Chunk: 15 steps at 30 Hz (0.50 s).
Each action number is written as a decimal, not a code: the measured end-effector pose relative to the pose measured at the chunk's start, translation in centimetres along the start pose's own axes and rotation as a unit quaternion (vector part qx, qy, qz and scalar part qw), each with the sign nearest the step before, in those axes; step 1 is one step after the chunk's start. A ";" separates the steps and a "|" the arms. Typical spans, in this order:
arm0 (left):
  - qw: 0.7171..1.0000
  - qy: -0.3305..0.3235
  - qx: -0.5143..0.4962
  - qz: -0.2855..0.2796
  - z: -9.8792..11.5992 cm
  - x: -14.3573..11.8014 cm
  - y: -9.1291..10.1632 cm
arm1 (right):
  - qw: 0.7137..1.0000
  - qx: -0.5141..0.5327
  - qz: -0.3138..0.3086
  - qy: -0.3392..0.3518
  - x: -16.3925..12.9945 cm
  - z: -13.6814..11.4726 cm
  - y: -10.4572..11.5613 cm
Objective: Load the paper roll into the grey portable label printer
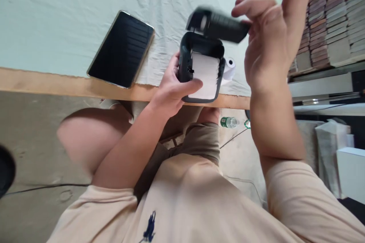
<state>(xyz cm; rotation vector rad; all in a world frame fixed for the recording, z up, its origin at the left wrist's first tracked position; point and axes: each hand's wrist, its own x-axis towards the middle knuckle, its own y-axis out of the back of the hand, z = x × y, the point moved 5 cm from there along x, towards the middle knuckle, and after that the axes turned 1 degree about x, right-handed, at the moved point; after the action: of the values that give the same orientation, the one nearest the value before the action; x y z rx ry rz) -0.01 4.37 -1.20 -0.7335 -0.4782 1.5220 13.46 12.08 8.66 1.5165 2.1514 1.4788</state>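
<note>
My left hand (pixel 173 89) is wrapped round the left side of a small black portable receipt printer (pixel 183 55) at the table's front edge. Its thumb presses on a white paper roll (pixel 207 72) inside the printer's bay. The printer's lid (pixel 218 24) stands raised above the bay, blurred by motion. My right hand (pixel 269 32) holds the lid's right end, with some fingers lifted away; the exact grip is partly hidden. Behind the printer's right side lies another white paper roll (pixel 229 66), partly covered by it.
A black tablet (pixel 121 49) lies left of the printer on the pale cloth (pixel 57 19), near the table's wooden edge (pixel 42 83). Stacked bundles (pixel 327 19) stand at the right. Below, a plastic bottle (pixel 229 122) and cables (pixel 48 186) lie on the floor.
</note>
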 end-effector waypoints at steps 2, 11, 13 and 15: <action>1.000 0.001 -0.006 -0.015 0.0 -0.1 0.1 | 0.999 0.039 -0.009 0.030 -0.6 -0.9 0.2; 0.995 0.008 -0.077 -0.059 0.4 -0.4 -1.1 | 0.981 0.062 -0.168 0.079 -1.1 -3.8 -1.2; 0.996 0.008 -0.074 -0.056 0.6 -0.3 -1.3 | 0.980 0.077 -0.177 0.054 -1.0 -3.6 -1.4; 0.995 0.014 -0.073 -0.061 0.6 -0.3 -1.4 | 0.979 0.088 -0.177 0.046 -1.0 -3.4 -1.6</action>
<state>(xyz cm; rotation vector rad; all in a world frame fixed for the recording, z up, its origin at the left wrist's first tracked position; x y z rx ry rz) 0.59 4.28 0.25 -0.8231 -0.6080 1.3713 10.92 9.18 8.78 1.0479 2.5012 1.2881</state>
